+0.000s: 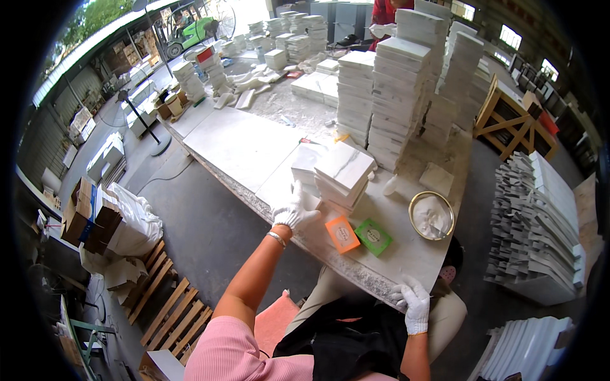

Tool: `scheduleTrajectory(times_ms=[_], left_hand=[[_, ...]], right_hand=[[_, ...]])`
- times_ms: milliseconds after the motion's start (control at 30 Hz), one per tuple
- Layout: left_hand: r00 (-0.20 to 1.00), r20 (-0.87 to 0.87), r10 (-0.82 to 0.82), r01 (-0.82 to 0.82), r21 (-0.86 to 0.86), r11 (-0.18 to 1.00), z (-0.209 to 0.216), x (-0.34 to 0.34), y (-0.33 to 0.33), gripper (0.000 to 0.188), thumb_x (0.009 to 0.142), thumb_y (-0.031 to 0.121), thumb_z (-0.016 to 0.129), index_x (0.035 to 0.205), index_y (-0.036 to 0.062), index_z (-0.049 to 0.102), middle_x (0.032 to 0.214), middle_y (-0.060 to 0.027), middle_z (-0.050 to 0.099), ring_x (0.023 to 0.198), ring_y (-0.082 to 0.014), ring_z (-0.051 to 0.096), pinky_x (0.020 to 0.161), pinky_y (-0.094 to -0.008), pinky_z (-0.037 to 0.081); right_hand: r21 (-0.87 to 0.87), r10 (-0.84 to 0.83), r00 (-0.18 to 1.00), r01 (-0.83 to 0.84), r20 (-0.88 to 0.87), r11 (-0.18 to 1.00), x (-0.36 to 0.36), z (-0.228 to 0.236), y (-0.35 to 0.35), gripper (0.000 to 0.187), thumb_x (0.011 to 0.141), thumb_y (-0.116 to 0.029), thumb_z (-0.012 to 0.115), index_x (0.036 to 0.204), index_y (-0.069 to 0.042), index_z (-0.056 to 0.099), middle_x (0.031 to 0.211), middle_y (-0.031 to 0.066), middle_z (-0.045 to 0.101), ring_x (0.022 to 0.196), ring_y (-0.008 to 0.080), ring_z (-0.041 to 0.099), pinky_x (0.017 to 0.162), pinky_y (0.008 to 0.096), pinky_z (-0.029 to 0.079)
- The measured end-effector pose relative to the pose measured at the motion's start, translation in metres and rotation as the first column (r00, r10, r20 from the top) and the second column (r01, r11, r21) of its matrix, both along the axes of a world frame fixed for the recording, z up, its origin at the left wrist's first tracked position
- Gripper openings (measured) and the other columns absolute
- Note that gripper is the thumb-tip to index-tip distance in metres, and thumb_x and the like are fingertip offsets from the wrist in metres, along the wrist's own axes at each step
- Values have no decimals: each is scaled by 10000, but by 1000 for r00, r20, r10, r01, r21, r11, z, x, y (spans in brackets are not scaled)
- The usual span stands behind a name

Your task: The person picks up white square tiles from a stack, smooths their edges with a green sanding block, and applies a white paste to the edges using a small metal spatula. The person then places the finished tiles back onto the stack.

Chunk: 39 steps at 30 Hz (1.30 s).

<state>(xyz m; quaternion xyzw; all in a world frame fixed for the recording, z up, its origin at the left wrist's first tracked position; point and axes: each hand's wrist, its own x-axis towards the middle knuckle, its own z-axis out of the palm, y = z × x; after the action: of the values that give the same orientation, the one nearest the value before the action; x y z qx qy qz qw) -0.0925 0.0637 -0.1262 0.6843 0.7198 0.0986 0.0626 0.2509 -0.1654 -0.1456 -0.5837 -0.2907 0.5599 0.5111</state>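
My left hand, in a white knit glove, is at the near side of a short stack of white marble tiles. Its fingers are stretched out and the thumb stands apart; whether they touch the tiles I cannot tell. Beside that stack is a lower pile of tiles. My right hand, also gloved, rests at the table's front edge with its fingers loosely bent and apart, and no object shows in it. Between the hands lie an orange box and a green box. A round bowl of white paste holds a tool.
Tall tile stacks rise behind on the stone-topped table. A person in red stands beyond them. Slabs and a wooden crate are on the right. A pallet and cartons sit at left.
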Motion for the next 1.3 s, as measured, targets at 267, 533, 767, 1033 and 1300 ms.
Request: scheduleTrajectory(times_ms=[267,533,767,1033,1300], left_hand=[[1000,1,5,-5,-60,998,-2,-9,9,1182,570,582,811,1523,66,338,1360,-220,492,1170,-395,568,933,-511,480],[892,429,-140,20,273,962,45,-5,4,1011,789,557,725,1519,-8,312,1457,-295,425,1318,-413,482,1082,-438,415],[901,319,-293,211,269,940,110,55,3,1108,772,621,723,1503,-88,288,1467,-324,419,1353,-416,450,1110,-438,381],[955,180,-235,182,269,946,111,73,23,1174,682,610,784,1501,-79,301,1292,-299,571,1204,-404,570,1010,-436,465],[756,537,-375,140,428,893,98,58,28,1133,649,370,864,1537,-20,277,1309,-320,575,1173,-400,605,979,-446,497]], right_hand=[[4,0,999,0,-37,1000,-1,-4,-2,382,953,-98,588,1303,55,572,943,129,721,723,111,657,621,210,499],[2,18,1000,-18,13,1000,1,-1,-1,411,954,-118,590,1323,61,552,949,130,719,726,116,659,620,210,497],[3,44,998,-44,53,999,2,-7,-2,405,966,-153,579,1327,32,569,998,137,720,775,125,669,648,221,500],[6,18,998,-19,61,1000,-3,8,-3,393,959,-133,589,1305,54,578,985,151,721,753,136,670,641,225,504],[17,113,991,-114,66,993,2,-4,0,395,989,-192,585,1354,-41,584,1056,73,735,843,108,681,685,224,499]])
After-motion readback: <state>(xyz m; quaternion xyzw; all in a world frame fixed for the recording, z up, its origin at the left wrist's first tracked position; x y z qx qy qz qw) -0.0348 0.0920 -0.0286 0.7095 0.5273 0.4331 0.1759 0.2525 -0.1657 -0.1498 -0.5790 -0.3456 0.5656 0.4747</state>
